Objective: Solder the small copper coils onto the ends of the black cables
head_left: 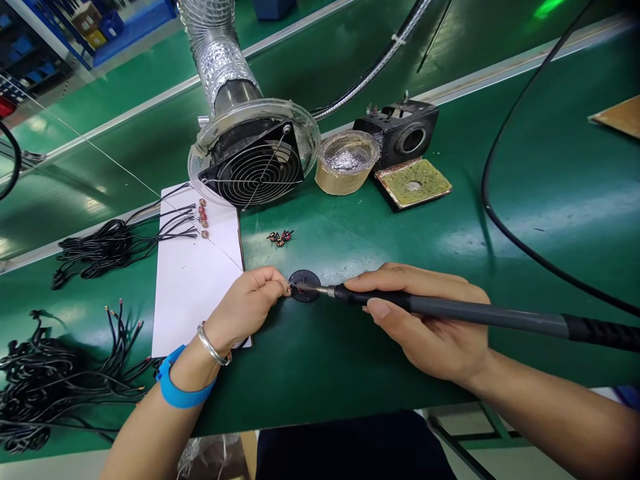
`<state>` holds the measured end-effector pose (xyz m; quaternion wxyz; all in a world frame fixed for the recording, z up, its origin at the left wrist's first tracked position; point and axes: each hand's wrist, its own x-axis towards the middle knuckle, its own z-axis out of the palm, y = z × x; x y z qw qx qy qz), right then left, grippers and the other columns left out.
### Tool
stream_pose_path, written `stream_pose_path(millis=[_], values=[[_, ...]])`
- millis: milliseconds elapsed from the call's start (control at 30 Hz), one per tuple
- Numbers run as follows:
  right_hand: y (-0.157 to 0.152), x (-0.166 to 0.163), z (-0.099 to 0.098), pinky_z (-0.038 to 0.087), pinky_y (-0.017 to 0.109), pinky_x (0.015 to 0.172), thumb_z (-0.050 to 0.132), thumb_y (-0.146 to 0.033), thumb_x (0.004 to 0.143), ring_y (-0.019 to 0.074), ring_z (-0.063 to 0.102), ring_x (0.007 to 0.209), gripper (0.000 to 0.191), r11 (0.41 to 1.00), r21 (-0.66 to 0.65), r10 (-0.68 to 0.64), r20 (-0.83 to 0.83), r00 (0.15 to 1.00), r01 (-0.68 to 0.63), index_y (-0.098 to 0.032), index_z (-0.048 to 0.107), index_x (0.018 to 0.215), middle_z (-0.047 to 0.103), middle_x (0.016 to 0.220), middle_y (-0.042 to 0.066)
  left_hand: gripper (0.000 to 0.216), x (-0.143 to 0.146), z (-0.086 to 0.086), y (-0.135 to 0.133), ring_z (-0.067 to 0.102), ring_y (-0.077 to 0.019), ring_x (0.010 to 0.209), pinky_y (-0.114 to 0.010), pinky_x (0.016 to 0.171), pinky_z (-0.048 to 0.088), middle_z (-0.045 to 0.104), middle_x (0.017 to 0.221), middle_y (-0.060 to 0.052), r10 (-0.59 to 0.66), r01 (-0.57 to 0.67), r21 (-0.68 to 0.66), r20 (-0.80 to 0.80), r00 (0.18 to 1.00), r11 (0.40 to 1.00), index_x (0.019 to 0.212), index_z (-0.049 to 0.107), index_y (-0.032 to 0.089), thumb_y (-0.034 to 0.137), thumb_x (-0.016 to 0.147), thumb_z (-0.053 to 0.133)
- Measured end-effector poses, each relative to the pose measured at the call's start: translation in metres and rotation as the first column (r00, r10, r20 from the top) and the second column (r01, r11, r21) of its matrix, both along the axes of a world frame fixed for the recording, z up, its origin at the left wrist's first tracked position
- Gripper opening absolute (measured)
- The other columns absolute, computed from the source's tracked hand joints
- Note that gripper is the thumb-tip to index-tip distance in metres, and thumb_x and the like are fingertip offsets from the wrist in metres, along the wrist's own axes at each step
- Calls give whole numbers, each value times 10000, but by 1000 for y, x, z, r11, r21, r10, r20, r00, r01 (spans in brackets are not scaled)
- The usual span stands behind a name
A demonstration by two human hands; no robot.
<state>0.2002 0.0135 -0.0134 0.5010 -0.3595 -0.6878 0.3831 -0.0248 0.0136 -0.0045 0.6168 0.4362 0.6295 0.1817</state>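
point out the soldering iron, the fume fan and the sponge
soldering iron (500, 315), head view, on the grey handle shaft
fume fan (260, 170), head view, on the middle of its wire grille
sponge (425, 179), head view, on its yellow-green top

One soldering iron (450, 310), one dark round disc (304, 285), one extractor fan (257, 170), one solder pot (347, 162), one iron stand (400, 133), one sponge (414, 183), one white sheet (195, 287). Two heaps of black wires (105, 247). Four small coils (203, 217) on the sheet.
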Motion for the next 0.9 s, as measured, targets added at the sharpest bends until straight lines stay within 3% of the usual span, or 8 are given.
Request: stream_pose_path(millis=[900], values=[[-3,2,3,458,312,481,576,-113,825,153,562,545,268,1000,24,-2,-14,1000,2,-260,709,1006,667,714,23,121,1,2,0,216,-60,427,-213,424,135,311,515,93,-6,6,4,-4,1000,1000,724,541,183,264,793,483]])
